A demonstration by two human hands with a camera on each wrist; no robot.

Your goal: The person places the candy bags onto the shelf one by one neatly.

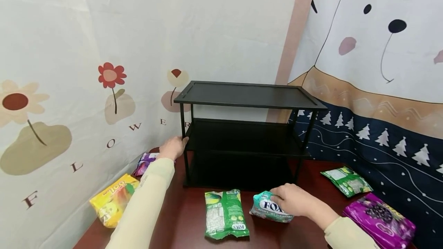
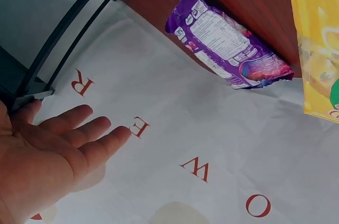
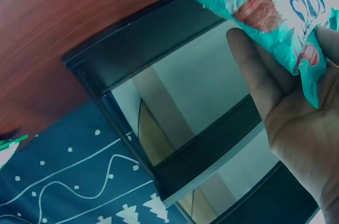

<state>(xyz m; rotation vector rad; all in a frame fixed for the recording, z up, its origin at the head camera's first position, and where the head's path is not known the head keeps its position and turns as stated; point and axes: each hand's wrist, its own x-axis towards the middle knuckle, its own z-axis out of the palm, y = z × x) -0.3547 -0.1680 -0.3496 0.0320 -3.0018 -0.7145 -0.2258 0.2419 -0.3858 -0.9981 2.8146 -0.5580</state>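
Note:
My left hand (image 1: 173,147) touches the left side of a black three-tier shelf (image 1: 242,137) at its middle tier. In the left wrist view the fingers of my left hand (image 2: 63,155) are spread and nearly straight, a fingertip against the shelf edge. My right hand (image 1: 297,202) pinches the top end of a teal FOX'S candy bag (image 1: 268,207), in front of the shelf. In the right wrist view this bag (image 3: 259,7) hangs between thumb and fingers, partly outside the picture. Just left of it lies a green FOX'S bag (image 1: 225,214).
Beyond my left arm are a purple packet (image 1: 143,162) and a yellow bag (image 1: 114,199) with fruit pictures. On the right lie another green bag (image 1: 347,181) and a purple grape bag (image 1: 380,220). Printed cloths (image 1: 367,126) stand behind the dark red table (image 1: 194,203).

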